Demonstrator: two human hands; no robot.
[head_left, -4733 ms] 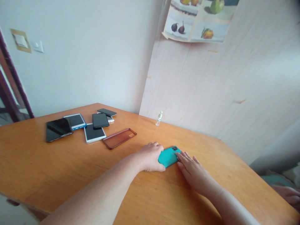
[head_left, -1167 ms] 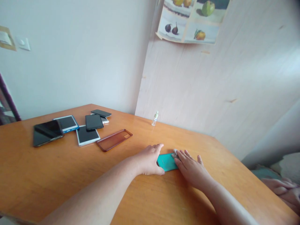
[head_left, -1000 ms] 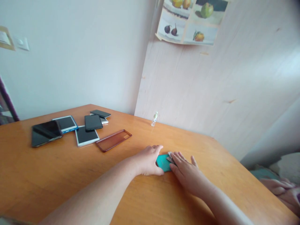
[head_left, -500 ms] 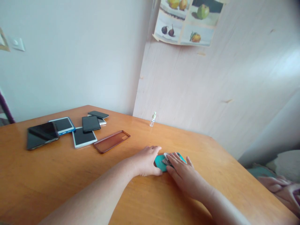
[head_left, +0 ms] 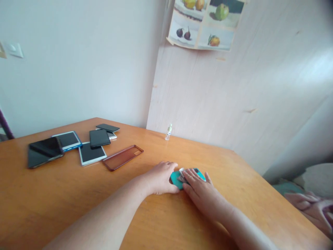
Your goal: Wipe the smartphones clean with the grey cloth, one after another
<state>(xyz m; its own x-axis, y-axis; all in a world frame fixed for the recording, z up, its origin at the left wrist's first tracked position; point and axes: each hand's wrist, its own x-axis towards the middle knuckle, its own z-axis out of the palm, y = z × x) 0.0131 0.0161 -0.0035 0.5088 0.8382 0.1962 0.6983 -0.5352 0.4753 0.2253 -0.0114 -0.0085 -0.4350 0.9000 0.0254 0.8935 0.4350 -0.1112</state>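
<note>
Wiping teal phone [head_left: 199, 172] near table's [head_left: 65, 194] right edge: left hand [head_left: 162, 177] cupped, bracing its end; right hand [head_left: 199, 191] flat, pressing small cloth [head_left: 182, 173]. Keep pressure even, strokes short

Teal phone [head_left: 199, 173] lies flat on wooden table [head_left: 65, 194].
</note>
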